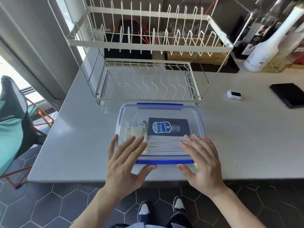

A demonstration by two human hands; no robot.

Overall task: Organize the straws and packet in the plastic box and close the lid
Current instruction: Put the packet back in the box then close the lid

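Observation:
A clear plastic box (160, 111) with blue clip edges stands on the white table near its front edge, with its clear lid on top. Through the lid I see a dark packet (167, 127) with a blue label, a row of wrapped straws (166, 145) in front of it and pale sachets (134, 132) at the left. My left hand (125, 160) lies flat on the lid's near left corner, fingers straight, thumb by the front blue clip (164, 161). My right hand (200, 160) lies flat on the near right corner the same way.
A white wire dish rack (148, 46) stands just behind the box. At the right lie a small white device (234, 94) and a black flat object (289, 94); bottles (266, 46) stand at the back right. A green folding chair (13, 122) is left of the table.

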